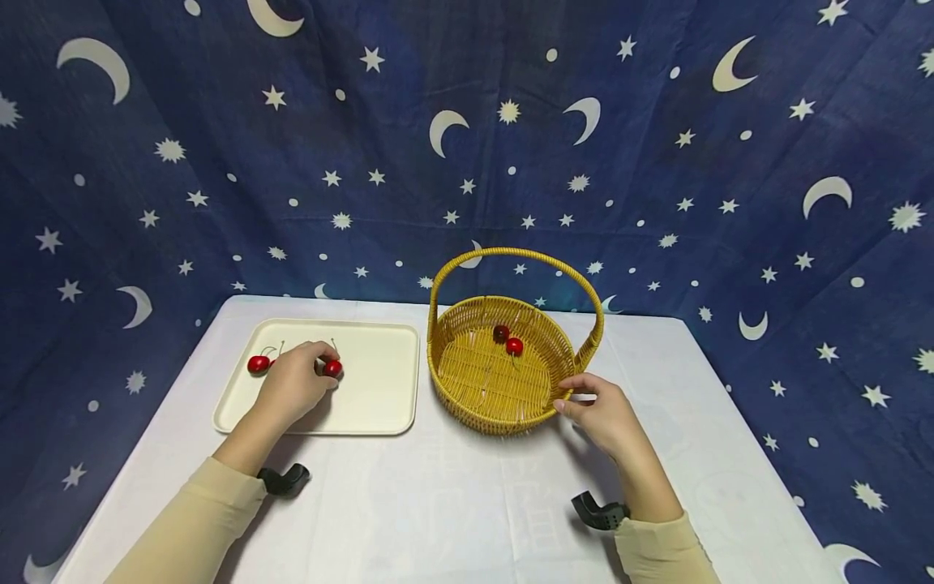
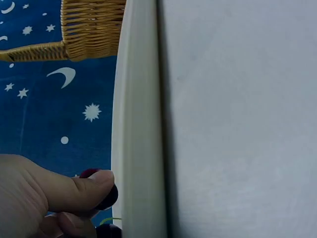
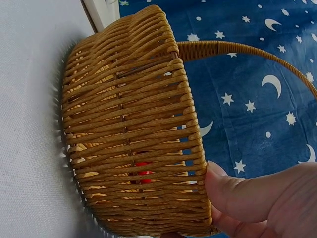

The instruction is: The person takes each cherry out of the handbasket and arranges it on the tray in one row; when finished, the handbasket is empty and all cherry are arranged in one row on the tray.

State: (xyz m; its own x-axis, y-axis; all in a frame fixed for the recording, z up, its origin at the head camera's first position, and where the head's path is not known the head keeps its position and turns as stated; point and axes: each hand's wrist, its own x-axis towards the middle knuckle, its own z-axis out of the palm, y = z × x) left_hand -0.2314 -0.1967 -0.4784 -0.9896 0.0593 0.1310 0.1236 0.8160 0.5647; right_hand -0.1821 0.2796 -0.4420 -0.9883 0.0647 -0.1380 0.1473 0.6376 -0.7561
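Observation:
My left hand [image 1: 294,383] is over the cream tray [image 1: 372,405] and pinches a red cherry [image 1: 332,368] with its stem pointing up. In the left wrist view the thumb presses against this cherry [image 2: 110,199], dark in the shade. Left of that hand, another red cherry [image 1: 258,364] lies on the tray, with one more partly hidden behind the hand. My right hand [image 1: 601,410] grips the rim of the yellow wicker basket [image 1: 452,397] at its near right, thumb outside. Inside the basket lie a dark cherry [image 1: 500,333] and a bright red cherry [image 1: 514,346].
The basket's tall arched handle [image 1: 521,253] stands upright. Tray and basket sit side by side on a white-covered table [image 1: 438,503]. Behind them hangs a dark blue cloth [image 1: 409,97] with moons and stars. A black wrist mount [image 1: 600,513] sits at each wrist.

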